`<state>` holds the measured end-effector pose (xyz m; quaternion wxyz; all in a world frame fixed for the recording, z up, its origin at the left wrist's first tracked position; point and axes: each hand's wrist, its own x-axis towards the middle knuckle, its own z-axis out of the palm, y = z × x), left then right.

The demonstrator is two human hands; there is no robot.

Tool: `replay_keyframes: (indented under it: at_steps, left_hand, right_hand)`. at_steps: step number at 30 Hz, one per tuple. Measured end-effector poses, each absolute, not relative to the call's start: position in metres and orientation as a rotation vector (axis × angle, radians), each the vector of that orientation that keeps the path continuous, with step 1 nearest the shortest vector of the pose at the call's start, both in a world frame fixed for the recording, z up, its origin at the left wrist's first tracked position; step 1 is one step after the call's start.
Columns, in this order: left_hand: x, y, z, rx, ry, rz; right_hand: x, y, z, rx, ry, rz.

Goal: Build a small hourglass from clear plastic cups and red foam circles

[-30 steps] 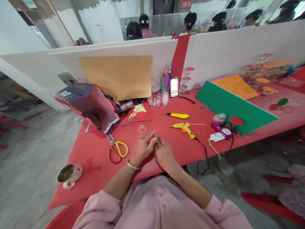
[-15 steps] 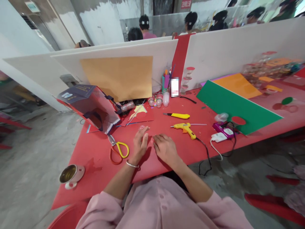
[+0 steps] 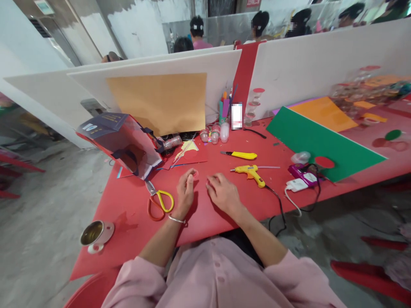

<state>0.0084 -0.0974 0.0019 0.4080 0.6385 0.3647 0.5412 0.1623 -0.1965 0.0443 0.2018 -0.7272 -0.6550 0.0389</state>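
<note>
Left of the yellow plastic glue gun (image 3: 251,173), the left hand (image 3: 185,193) pinches a small clear round plastic lid (image 3: 194,173) in its fingers, on the red worktop (image 3: 128,214). Nearer the gun, the right hand (image 3: 224,193) has its fingers curled, and I cannot tell whether they hold anything.

Left hand (image 3: 185,191) at a small clear cap (image 3: 193,173), right hand (image 3: 224,193) just beside — yellow scissors (image 3: 159,200) near

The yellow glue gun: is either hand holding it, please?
No, the glue gun lies on the red table, clear of the right hand.
</note>
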Motion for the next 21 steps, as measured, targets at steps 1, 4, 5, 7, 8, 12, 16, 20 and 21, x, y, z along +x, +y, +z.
replay_keyframes:
  at_steps: [1, 4, 5, 7, 8, 12, 16, 20, 21]
  left_hand:
    - [0.009, -0.098, 0.002, 1.598, 0.922, 1.367]
    - [0.010, -0.098, 0.001, 1.577, 0.914, 1.358]
    - [0.010, -0.098, 0.002, 1.576, 0.911, 1.354]
    - [0.010, -0.098, 0.003, 1.570, 0.908, 1.350]
    - [0.010, -0.098, 0.003, 1.564, 0.912, 1.350]
    - [0.011, -0.098, 0.005, 1.546, 0.931, 1.339]
    - [0.011, -0.098, 0.004, 1.550, 0.907, 1.332]
    - [0.011, -0.098, 0.003, 1.540, 0.911, 1.336]
    - [0.012, -0.098, 0.003, 1.542, 0.910, 1.336]
  right_hand:
    - [0.162, -0.197, 0.042, -2.034, -1.863, 0.149]
    - [0.162, -0.200, 0.034, -2.004, -1.890, 0.208]
    - [0.162, -0.200, 0.031, -1.985, -1.856, 0.179]
    - [0.163, -0.202, 0.028, -1.954, -1.809, 0.128]
    - [0.163, -0.202, 0.028, -1.949, -1.815, 0.135]
    - [0.163, -0.205, 0.030, -1.927, -1.865, 0.215]
    - [0.161, -0.207, 0.029, -1.875, -1.828, 0.164]
    - [0.161, -0.207, 0.022, -1.966, -1.896, 0.216]
    - [0.161, -0.206, 0.021, -1.986, -1.903, 0.203]
